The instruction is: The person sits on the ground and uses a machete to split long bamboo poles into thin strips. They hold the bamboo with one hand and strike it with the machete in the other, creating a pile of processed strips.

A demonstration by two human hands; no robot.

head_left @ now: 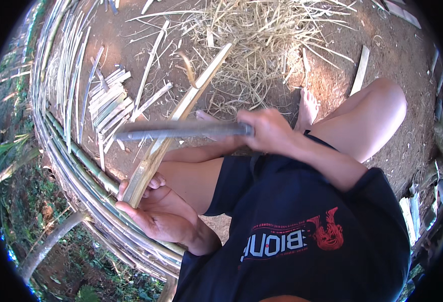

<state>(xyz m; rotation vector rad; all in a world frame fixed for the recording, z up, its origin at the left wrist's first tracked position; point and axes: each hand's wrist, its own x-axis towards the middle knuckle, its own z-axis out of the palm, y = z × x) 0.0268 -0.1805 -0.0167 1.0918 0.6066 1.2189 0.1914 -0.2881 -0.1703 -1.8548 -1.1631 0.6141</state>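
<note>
A long split bamboo strip (148, 166) slants up and away from my left hand (163, 214), whose fingers and thumb are closed round its near end. In my right hand (269, 132) is the handle of a long knife (181, 131), its blade blurred by motion. The blade lies across the strip near its middle, pointing left. A thin curled shaving (187, 68) stands off the strip toward its far end. My bent legs are under and beside the work, and part of the knife's handle is hidden by my fingers.
A heap of pale shavings (261, 48) covers the ground ahead. Short bamboo slats (112, 105) lie in a stack to the left, beside long thin strips (70, 75). Long bamboo poles (98, 173) form a curving edge at left, with plants beyond. A flat slat (361, 70) lies at right.
</note>
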